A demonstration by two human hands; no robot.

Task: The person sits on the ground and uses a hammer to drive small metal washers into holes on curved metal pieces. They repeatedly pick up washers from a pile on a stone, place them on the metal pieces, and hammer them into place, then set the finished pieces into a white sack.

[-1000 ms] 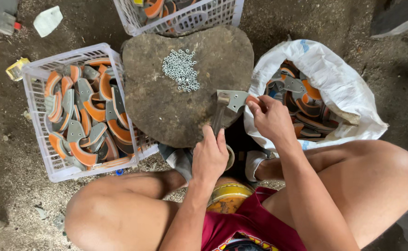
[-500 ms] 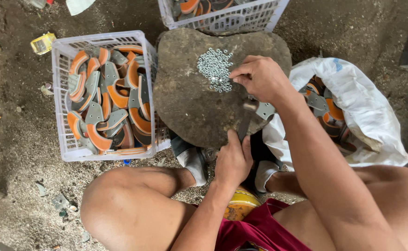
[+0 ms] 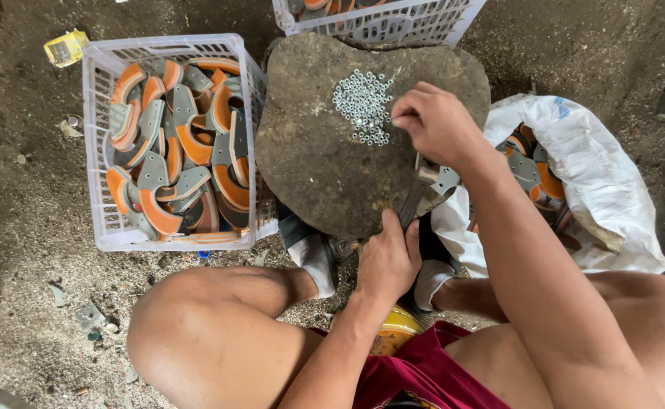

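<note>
Nuts (image 3: 363, 106): small silver pile on the far part of the flat stone slab (image 3: 309, 167), which serves as the work surface between the knees. Right hand (image 3: 434, 125) sits at the pile's right edge, fingers pinched down onto the nuts; whether one is already gripped, cannot tell. Left hand (image 3: 389, 261) at the near edge of the slab, curled shut around a grey metal curved part (image 3: 423, 189) that runs up and right under the right wrist, held steady there, probably so a nut can go on it.

White plastic crate (image 3: 169, 144) left of the slab, full of orange-and-grey curved pieces, within easy reach. White sack (image 3: 590, 174) right of the slab holds more of the same. Second white crate (image 3: 378, 19) at the far edge, touching the slab. Bare dirt floor (image 3: 21, 227), scattered scraps.
</note>
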